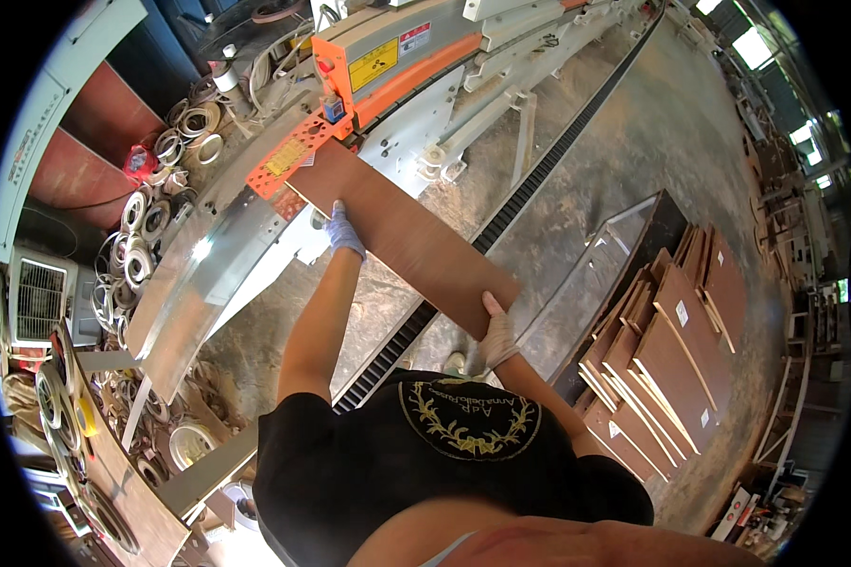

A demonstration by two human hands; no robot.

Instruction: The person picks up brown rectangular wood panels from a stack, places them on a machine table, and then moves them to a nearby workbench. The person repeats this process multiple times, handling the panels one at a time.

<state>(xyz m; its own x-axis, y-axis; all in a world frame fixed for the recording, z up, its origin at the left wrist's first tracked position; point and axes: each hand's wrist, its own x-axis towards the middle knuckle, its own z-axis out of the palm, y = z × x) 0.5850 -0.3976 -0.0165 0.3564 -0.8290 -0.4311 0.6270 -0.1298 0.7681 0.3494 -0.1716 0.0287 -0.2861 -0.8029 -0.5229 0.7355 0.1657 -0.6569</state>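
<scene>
A long brown wood-grain panel (402,231) is held level in front of me, slanting from upper left to lower right. My left hand (343,232), in a pale glove, grips its near edge toward the far end, thumb on top. At the close right end, my right hand (497,338), also gloved, has its thumb over the face; the fingers beneath are hidden. The panel's far end reaches the orange infeed plate (288,156) of a large grey and orange machine (383,68). Whether it rests on that plate I cannot tell.
Several brown panels (676,354) lean stacked at the right beside a dark frame (667,222). A black slotted track (539,180) crosses the floor diagonally. Left of me run a shiny metal table (184,293) and many rolls of edge strip (137,265). A white slatted unit (40,300) stands farther left.
</scene>
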